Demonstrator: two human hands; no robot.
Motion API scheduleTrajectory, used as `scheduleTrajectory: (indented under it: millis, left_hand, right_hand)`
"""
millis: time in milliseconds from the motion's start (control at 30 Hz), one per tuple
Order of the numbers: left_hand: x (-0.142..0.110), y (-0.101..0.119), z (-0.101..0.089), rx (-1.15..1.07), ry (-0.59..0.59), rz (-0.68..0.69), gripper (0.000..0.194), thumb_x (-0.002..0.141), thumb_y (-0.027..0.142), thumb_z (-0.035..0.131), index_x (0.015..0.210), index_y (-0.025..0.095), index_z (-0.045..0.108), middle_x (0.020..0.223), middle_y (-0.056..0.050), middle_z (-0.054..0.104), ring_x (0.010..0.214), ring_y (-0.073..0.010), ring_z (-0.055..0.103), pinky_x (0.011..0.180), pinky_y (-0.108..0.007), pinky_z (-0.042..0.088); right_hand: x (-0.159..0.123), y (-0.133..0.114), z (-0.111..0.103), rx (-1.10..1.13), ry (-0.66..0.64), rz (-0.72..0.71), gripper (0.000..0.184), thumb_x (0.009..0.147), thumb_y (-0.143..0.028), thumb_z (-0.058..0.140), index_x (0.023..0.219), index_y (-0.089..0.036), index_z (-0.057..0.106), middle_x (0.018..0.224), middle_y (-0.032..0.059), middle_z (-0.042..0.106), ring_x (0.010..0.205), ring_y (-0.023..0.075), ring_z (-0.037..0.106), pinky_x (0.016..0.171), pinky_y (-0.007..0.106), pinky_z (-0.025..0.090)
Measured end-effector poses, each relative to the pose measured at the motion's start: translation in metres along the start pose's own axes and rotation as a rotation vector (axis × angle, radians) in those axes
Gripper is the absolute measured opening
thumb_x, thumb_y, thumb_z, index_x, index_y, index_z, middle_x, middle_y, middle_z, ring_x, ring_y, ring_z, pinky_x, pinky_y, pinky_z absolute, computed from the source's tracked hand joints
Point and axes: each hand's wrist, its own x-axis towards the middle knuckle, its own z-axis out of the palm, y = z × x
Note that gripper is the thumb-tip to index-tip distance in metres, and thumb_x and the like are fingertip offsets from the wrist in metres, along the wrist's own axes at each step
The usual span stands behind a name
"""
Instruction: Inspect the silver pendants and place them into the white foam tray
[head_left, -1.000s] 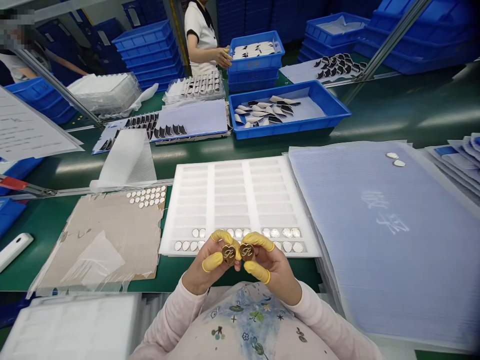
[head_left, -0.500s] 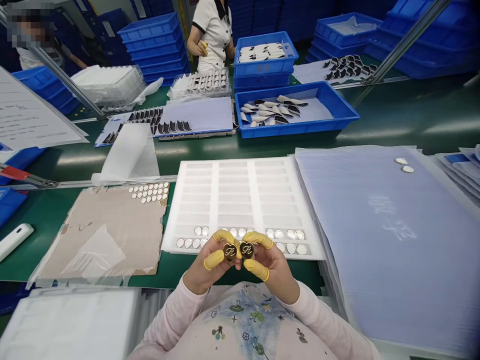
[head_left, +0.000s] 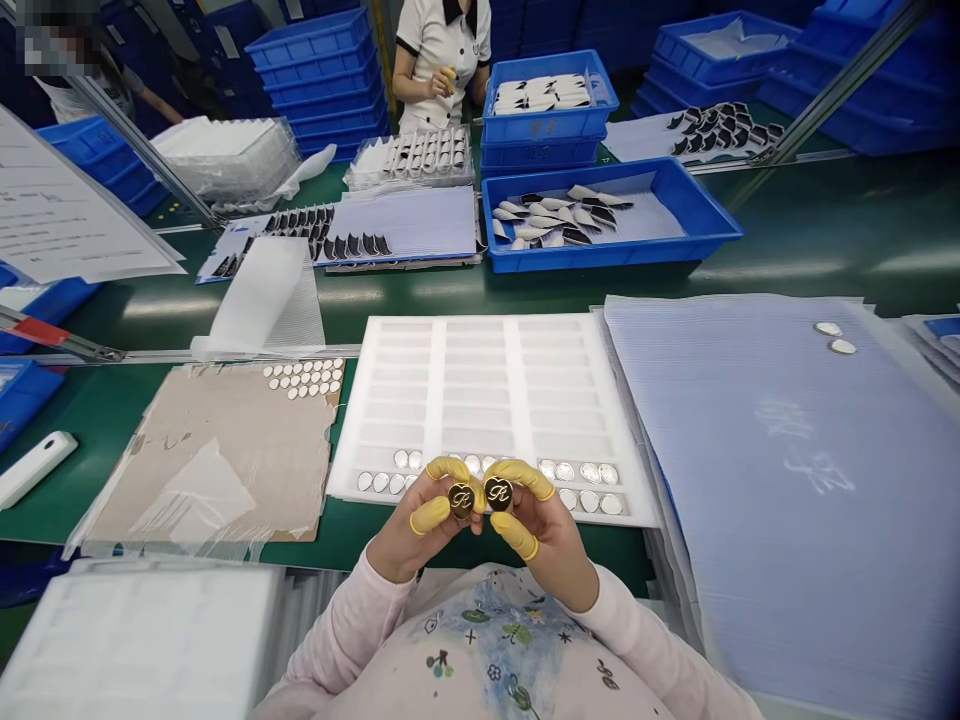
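Observation:
Yellow finger cots cover several of my fingertips. My left hand (head_left: pixel 415 528) pinches a small round black badge (head_left: pixel 461 500) with a gold rim and a gold script letter. A matching black-and-gold badge (head_left: pixel 498 493) is gripped between thumb and finger of my right hand (head_left: pixel 551 530). Both are held up side by side, faces toward me, close together. Just beyond my hands lies a white foam tray (head_left: pixel 475 390) with rows of slots in three columns. Round silvery-white pieces (head_left: pixel 589 500) sit in its two nearest rows, partly hidden by my fingers.
Left of the tray, a brown cardboard sheet (head_left: pixel 217 430) bears several round white pieces. On the right lies a stack of bluish foam sheets (head_left: pixel 765 500) with two pieces on top. Across the bench stand a blue bin (head_left: pixel 697 235) of curved black-and-white parts and a co-worker (head_left: pixel 442 60).
The view has shifted slightly, so the bench appears a little further right. Both badges stay in my fingers, the right one tilted slightly differently. The co-worker's hand has moved.

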Motion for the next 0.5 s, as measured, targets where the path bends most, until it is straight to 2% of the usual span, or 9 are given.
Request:
scheduleTrajectory:
  millis: [67, 133, 233, 333, 433, 500]
  left_hand:
    - [0.001, 0.000, 0.001, 0.000, -0.011, 0.005, 0.040, 0.078, 0.041, 0.082, 0.107, 0.021, 0.064, 0.081, -0.001, 0.071, 0.070, -0.0121, 0.067, 0.066, -0.022, 0.054]
    - [0.001, -0.001, 0.001, 0.014, -0.024, 0.008, 0.040, 0.078, 0.043, 0.081, 0.108, 0.021, 0.066, 0.080, -0.002, 0.071, 0.068, -0.0121, 0.067, 0.066, -0.023, 0.053]
    - [0.003, -0.001, 0.002, 0.067, 0.009, 0.028, 0.039, 0.077, 0.045, 0.081, 0.105, 0.021, 0.068, 0.079, -0.002, 0.071, 0.066, -0.0129, 0.066, 0.065, -0.024, 0.053]
    - [0.004, 0.000, 0.005, 0.143, 0.042, 0.073, 0.037, 0.076, 0.043, 0.083, 0.103, 0.022, 0.070, 0.081, -0.002, 0.071, 0.066, -0.0136, 0.065, 0.066, -0.026, 0.054]
    - [0.006, 0.002, 0.009, 0.196, 0.032, 0.162, 0.030, 0.079, 0.037, 0.081, 0.104, 0.023, 0.072, 0.091, -0.003, 0.072, 0.074, -0.0135, 0.065, 0.070, -0.026, 0.053]
    - [0.008, 0.003, 0.011, 0.218, 0.024, 0.225, 0.027, 0.081, 0.036, 0.080, 0.104, 0.024, 0.072, 0.095, -0.004, 0.072, 0.081, -0.0144, 0.065, 0.072, -0.025, 0.053]
  right_hand:
    - [0.000, -0.002, -0.001, -0.119, 0.012, -0.102, 0.037, 0.097, -0.037, 0.059, 0.133, -0.035, 0.050, 0.112, 0.0087, 0.065, 0.076, 0.0181, 0.065, 0.072, 0.036, 0.057]
    - [0.001, -0.007, -0.002, -0.209, -0.037, -0.208, 0.039, 0.100, -0.035, 0.054, 0.138, -0.036, 0.047, 0.117, 0.0106, 0.067, 0.078, 0.0195, 0.067, 0.067, 0.035, 0.057]
    - [0.004, -0.012, -0.005, -0.387, -0.135, -0.327, 0.035, 0.100, -0.029, 0.051, 0.134, -0.034, 0.050, 0.097, 0.0073, 0.074, 0.074, 0.0215, 0.070, 0.062, 0.034, 0.056]
    - [0.005, -0.012, -0.011, -0.657, -0.157, -0.396, 0.022, 0.096, -0.027, 0.054, 0.117, -0.028, 0.060, 0.079, 0.0046, 0.074, 0.059, 0.0196, 0.066, 0.051, 0.031, 0.051]
    - [0.002, -0.006, -0.012, -0.823, -0.129, -0.520, 0.011, 0.096, -0.028, 0.053, 0.099, -0.024, 0.062, 0.062, 0.0011, 0.067, 0.044, 0.0151, 0.055, 0.043, 0.028, 0.043]
    - [0.000, -0.003, -0.010, -0.854, -0.113, -0.571, 0.015, 0.097, -0.028, 0.052, 0.085, -0.023, 0.059, 0.053, -0.0022, 0.058, 0.040, 0.0129, 0.048, 0.041, 0.027, 0.038]
